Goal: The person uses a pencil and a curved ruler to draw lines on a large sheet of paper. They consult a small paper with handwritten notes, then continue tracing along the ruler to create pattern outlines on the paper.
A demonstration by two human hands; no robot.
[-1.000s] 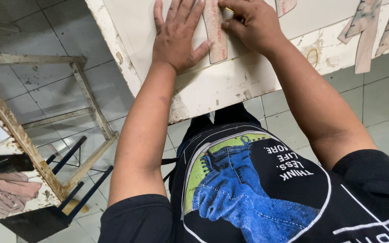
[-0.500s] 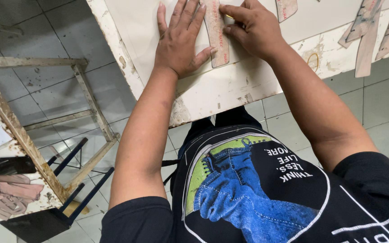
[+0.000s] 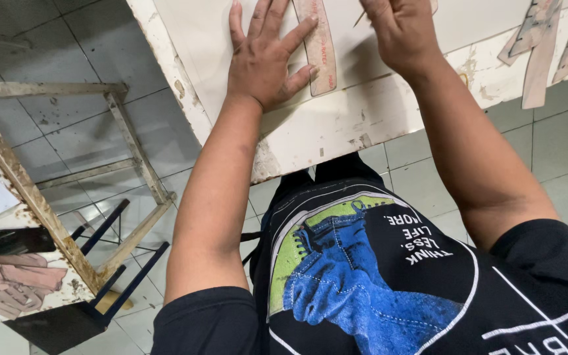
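Pinning pink template strip (image 3: 317, 46) flat on pale sheet (image 3: 198, 39) atop desk (image 3: 336, 125): left hand (image 3: 261, 62) spread wide, touching strip's left edge. Strip's long axis runs away from body. Right hand (image 3: 399, 33) just right of strip, curled around thin stick, likely pencil.

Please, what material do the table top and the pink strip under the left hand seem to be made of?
Table top: probably painted wood; the off-white coat is chipped and stained along the edge, with brownish patches showing. Pink strip under the left hand: likely card or thin board, flat, matte, with straight cut edges; I cannot be sure.
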